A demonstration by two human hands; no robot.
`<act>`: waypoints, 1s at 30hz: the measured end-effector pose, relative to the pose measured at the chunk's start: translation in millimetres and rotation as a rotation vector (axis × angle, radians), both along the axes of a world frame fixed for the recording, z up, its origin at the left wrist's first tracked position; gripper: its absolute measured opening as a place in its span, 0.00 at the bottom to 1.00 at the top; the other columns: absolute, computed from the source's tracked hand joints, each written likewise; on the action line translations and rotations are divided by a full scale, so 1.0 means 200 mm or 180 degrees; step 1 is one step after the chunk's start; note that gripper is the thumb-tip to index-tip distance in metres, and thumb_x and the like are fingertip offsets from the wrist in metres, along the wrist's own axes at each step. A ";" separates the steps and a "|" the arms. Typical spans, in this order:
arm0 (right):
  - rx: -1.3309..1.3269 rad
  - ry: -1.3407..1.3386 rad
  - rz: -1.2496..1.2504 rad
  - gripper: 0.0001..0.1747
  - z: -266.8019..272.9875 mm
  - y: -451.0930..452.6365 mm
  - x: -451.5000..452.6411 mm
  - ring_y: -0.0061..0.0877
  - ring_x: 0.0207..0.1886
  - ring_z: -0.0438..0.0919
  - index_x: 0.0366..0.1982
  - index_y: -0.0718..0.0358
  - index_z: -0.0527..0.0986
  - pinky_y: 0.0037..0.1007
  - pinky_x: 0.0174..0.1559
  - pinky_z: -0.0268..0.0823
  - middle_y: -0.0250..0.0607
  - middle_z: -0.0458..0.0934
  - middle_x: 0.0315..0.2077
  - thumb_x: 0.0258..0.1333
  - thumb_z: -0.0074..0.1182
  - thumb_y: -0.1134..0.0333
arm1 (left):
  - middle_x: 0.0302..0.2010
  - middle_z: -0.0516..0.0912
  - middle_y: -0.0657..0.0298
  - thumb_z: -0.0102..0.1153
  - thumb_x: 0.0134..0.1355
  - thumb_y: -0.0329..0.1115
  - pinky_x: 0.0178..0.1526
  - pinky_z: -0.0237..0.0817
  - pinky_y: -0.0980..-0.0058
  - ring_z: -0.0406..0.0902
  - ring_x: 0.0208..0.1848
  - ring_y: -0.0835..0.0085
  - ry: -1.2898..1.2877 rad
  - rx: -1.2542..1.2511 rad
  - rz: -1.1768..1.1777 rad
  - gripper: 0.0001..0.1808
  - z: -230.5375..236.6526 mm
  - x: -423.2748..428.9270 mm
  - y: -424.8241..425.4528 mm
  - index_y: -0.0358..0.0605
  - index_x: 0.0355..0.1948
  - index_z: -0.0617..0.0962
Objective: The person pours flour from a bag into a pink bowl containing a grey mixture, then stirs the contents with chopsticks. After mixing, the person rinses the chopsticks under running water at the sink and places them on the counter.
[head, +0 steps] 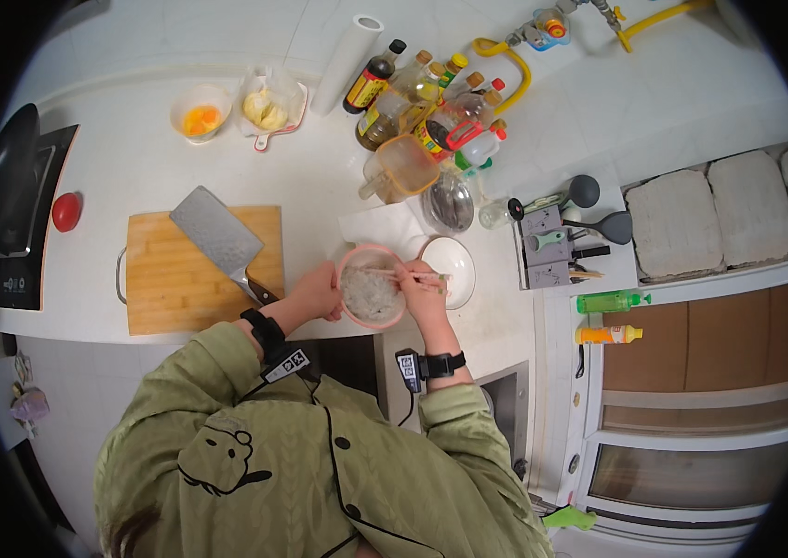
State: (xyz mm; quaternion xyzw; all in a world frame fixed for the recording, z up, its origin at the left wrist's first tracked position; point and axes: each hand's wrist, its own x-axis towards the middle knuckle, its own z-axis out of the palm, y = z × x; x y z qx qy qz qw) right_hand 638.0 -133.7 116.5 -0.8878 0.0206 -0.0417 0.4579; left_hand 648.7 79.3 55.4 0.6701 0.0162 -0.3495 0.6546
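Note:
A pink-rimmed bowl (371, 287) with a whitish, translucent food in it is near the counter's front edge. My left hand (321, 293) grips its left side. In my right hand (423, 289) is a pair of chopsticks (383, 272), their tips inside the bowl at the food. A white plate (451, 272) lies just behind and to the right of my right hand. Left of the bowl, a cleaver (218, 230) rests across a wooden cutting board (150, 279), its dark handle near my left wrist.
A bowl of cracked eggs (201, 115) and a bag with pale yellow food (265, 108) stand at the back. Bottles (394, 104) and an orange-rimmed jug (404, 167) crowd the wall. A tomato (67, 212) sits beside the cooktop (28, 272); a utensil holder (544, 244) is at right.

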 end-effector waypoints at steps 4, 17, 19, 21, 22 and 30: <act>0.0368 -0.0038 -0.0187 0.06 0.00 0.00 -0.01 0.19 0.24 0.75 0.27 0.67 0.74 0.21 0.29 0.69 0.36 0.77 0.21 0.55 0.55 0.70 | 0.19 0.77 0.55 0.52 0.58 0.31 0.19 0.69 0.71 0.77 0.18 0.69 -0.0094 0.0482 -0.0124 0.10 -0.02 0.07 0.03 0.39 0.37 0.67; 0.0037 0.0254 0.0390 0.07 0.06 0.03 -0.06 0.19 0.26 0.74 0.27 0.68 0.76 0.22 0.31 0.68 0.35 0.77 0.22 0.54 0.55 0.70 | 0.17 0.77 0.61 0.51 0.56 0.28 0.20 0.66 0.73 0.75 0.17 0.73 -0.1130 0.0849 -0.0087 0.10 -0.02 0.11 0.00 0.42 0.40 0.70; 0.0058 0.0183 0.0058 0.08 0.07 0.01 -0.07 0.18 0.26 0.74 0.26 0.67 0.76 0.22 0.31 0.67 0.35 0.77 0.22 0.54 0.56 0.69 | 0.17 0.77 0.60 0.50 0.55 0.26 0.20 0.67 0.73 0.76 0.17 0.73 -0.0854 0.0677 -0.0057 0.15 0.03 0.09 0.01 0.43 0.45 0.69; 0.0166 -0.0080 -0.0161 0.08 0.07 -0.02 -0.07 0.18 0.26 0.74 0.27 0.67 0.76 0.22 0.31 0.67 0.35 0.77 0.22 0.54 0.55 0.68 | 0.18 0.77 0.59 0.50 0.55 0.24 0.21 0.69 0.73 0.76 0.18 0.72 -0.0640 0.0526 -0.0010 0.22 0.07 0.04 0.01 0.44 0.52 0.67; -0.0055 0.0175 0.0048 0.08 0.07 -0.03 -0.07 0.19 0.26 0.74 0.28 0.67 0.76 0.22 0.31 0.67 0.35 0.78 0.22 0.55 0.54 0.68 | 0.18 0.77 0.59 0.49 0.55 0.24 0.21 0.69 0.73 0.76 0.18 0.72 -0.0594 0.0467 -0.0077 0.25 0.08 0.01 0.01 0.45 0.55 0.65; 0.0693 0.0444 -0.0242 0.10 0.06 -0.02 -0.14 0.19 0.25 0.75 0.29 0.67 0.75 0.22 0.30 0.69 0.36 0.78 0.23 0.58 0.52 0.66 | 0.20 0.78 0.58 0.48 0.59 0.27 0.22 0.71 0.73 0.77 0.20 0.72 -0.0385 0.0896 -0.0437 0.28 0.13 0.05 0.05 0.47 0.61 0.61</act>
